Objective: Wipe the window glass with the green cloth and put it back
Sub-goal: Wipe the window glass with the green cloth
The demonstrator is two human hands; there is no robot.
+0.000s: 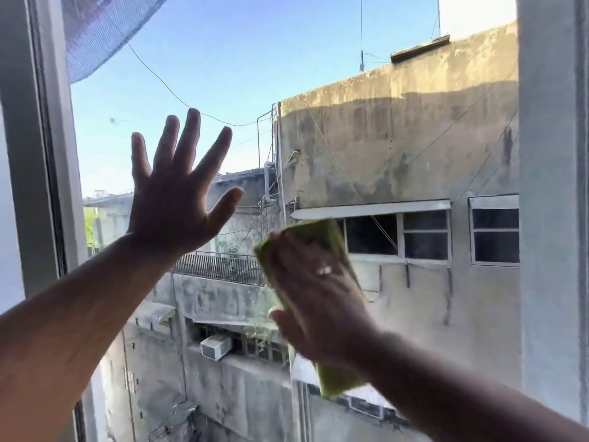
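Note:
The window glass [242, 59] fills the middle of the view, with sky and grey buildings behind it. My left hand [177, 199] is pressed flat against the pane at centre left, fingers spread, holding nothing. My right hand [314, 295] presses a folded green cloth [322, 234] against the glass lower and to the right. The cloth sticks out above my fingers and below my wrist. The right hand and the cloth are blurred.
A grey window frame [38, 154] runs down the left edge and another upright [551, 186] stands at the right. A purple mesh net [102, 30] hangs at the top left outside the pane.

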